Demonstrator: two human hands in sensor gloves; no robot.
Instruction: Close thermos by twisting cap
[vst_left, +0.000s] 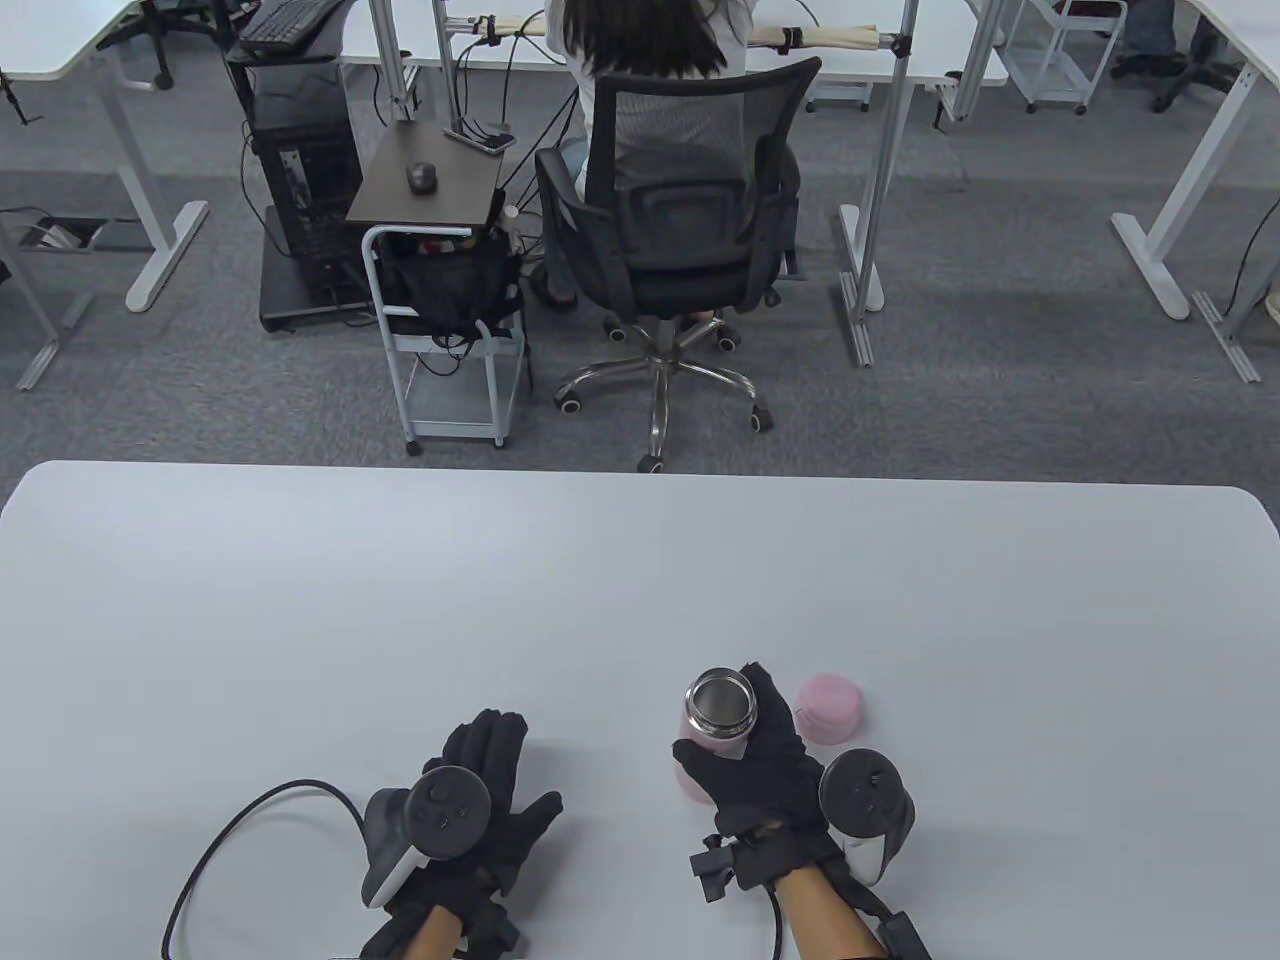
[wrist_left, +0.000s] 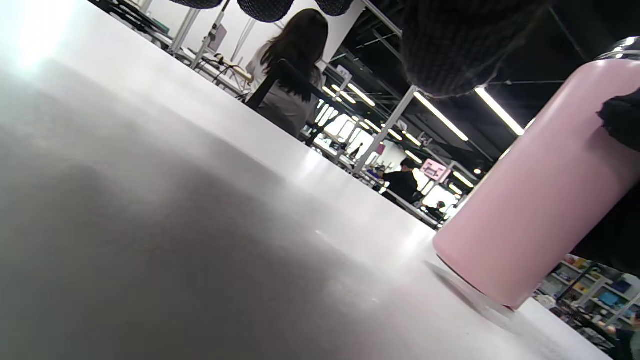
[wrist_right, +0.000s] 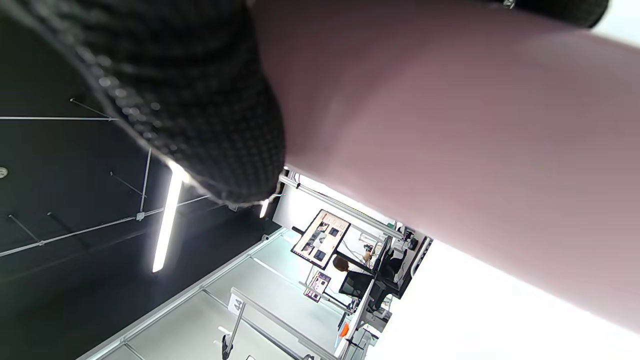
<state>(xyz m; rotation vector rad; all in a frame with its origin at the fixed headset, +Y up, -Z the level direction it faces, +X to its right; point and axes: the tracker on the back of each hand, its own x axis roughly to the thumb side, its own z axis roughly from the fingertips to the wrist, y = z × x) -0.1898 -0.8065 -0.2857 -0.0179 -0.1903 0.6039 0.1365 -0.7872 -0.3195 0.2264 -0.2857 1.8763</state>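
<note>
A pink thermos (vst_left: 712, 733) with an open steel mouth stands upright near the table's front, right of centre. My right hand (vst_left: 752, 752) grips its body, fingers curled round it. The thermos body (wrist_right: 450, 125) fills the right wrist view, with a gloved finger (wrist_right: 200, 110) against it. In the left wrist view the thermos (wrist_left: 540, 185) stands at the right. The pink cap (vst_left: 830, 706) sits on the table just right of the thermos, apart from it. My left hand (vst_left: 490, 800) lies flat on the table to the left, fingers spread, holding nothing.
The white table (vst_left: 300, 620) stretches wide around the hands. Beyond its far edge a person sits on a black office chair (vst_left: 675, 250), with a small cart (vst_left: 450, 300) beside it on the grey carpet.
</note>
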